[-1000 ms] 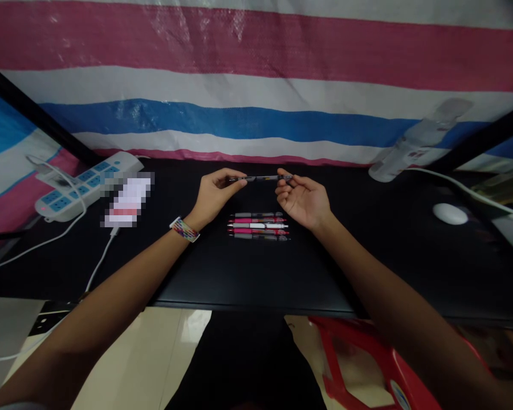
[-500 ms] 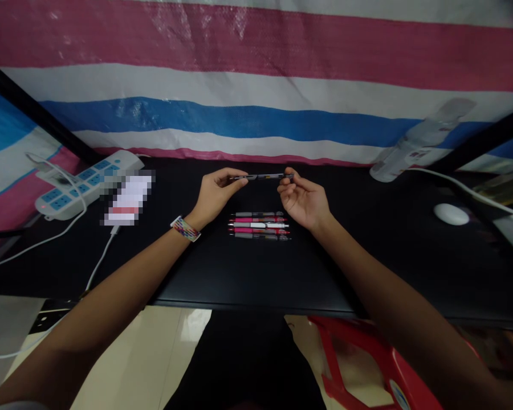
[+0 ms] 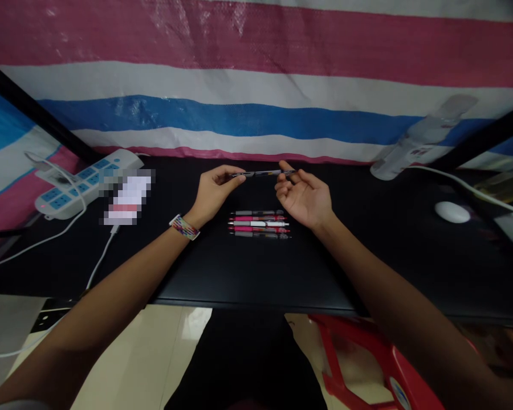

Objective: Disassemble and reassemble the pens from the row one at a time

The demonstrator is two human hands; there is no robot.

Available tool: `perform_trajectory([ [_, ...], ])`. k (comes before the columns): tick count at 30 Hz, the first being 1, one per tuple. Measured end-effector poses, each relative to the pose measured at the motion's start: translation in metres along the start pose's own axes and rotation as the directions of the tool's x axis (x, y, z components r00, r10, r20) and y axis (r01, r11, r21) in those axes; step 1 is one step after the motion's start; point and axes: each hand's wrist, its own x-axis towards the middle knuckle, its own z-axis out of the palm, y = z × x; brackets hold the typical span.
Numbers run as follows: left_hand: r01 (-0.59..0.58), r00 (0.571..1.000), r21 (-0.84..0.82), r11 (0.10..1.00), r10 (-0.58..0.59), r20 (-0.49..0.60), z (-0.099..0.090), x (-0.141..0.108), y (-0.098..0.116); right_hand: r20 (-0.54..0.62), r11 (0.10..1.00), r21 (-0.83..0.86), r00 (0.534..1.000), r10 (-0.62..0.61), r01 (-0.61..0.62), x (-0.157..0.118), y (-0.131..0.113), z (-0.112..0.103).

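Note:
A dark pen (image 3: 265, 172) with a clear barrel is held level above the back of the black table. My left hand (image 3: 214, 191) pinches its left end between thumb and fingers. At the other end, my right hand (image 3: 305, 196) is turned palm up with its fingers apart, and the pen's tip end crosses in front of its index finger. Below the hands several pens lie side by side in a stack of rows: a grey pen (image 3: 256, 213), a red pen (image 3: 256, 218), a white pen (image 3: 260, 224), another red pen (image 3: 259, 230) and a second grey pen (image 3: 256, 234).
On the left are a power strip (image 3: 89, 182) and a blurred-out phone (image 3: 130, 196) on a white cable. To the right stand a clear bottle (image 3: 410, 148) and a white mouse (image 3: 452, 212). Striped sheeting (image 3: 256, 122) hangs behind; a red stool (image 3: 363, 341) is below the table.
The right fingers have loosened from the pen's end and spread apart, palm turning more upward. The pen has risen slightly at its right end. The left hand keeps its pinch.

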Motion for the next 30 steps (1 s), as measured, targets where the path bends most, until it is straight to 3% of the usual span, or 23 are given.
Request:
perform_trajectory([
  [9,-0.003,1.0,0.011,1.0,0.003,0.008,-0.0006,0.0001,0.0002,0.01,0.987,-0.148,0.998,-0.069,0.07,0.0048,0.0058,-0.0067],
  [24,0.005,1.0,0.012,1.0,-0.005,0.013,0.0016,0.0002,-0.0014,-0.073,0.992,-0.111,0.995,-0.07,0.062,0.0062,0.0081,-0.0056],
  [30,0.007,1.0,0.002,1.0,-0.007,0.031,-0.0002,0.0009,-0.0018,-0.05,0.993,-0.094,0.996,-0.071,0.066,0.0039,0.0034,-0.0012],
])
